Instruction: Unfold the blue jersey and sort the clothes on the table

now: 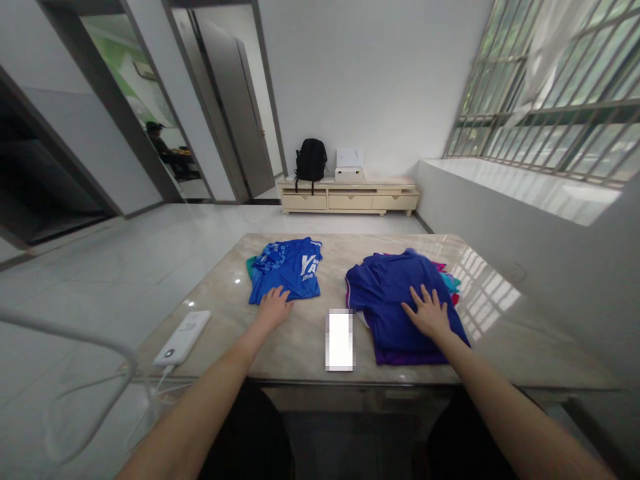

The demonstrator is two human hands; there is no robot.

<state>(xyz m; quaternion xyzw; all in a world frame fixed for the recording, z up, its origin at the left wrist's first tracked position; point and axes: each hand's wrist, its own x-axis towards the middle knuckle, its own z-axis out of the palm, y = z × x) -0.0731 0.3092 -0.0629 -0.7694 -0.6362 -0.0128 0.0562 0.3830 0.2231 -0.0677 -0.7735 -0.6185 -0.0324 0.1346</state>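
Note:
My left hand (pixel 276 305) rests with its fingers spread on the near edge of a bright blue shirt (pixel 290 273), which has white lettering and a patterned part. A bit of green cloth (pixel 251 266) peeks out at that shirt's left side. On the right, my right hand (pixel 428 311) lies flat, fingers apart, on a dark blue shirt (pixel 387 300). That shirt tops a pile; purple, pink, turquoise and red cloth edges show beneath it. Between the two piles, near the table's front edge, is a blurred-out white rectangle (pixel 339 340).
The marble-look table (pixel 225 273) also holds a white power bank (pixel 183 338) with a cable at the left. Beyond it stands a low cream cabinet (pixel 350 200) bearing a black backpack (pixel 311 160) and a white box (pixel 349 174). A person (pixel 163 143) sits in the room at far left.

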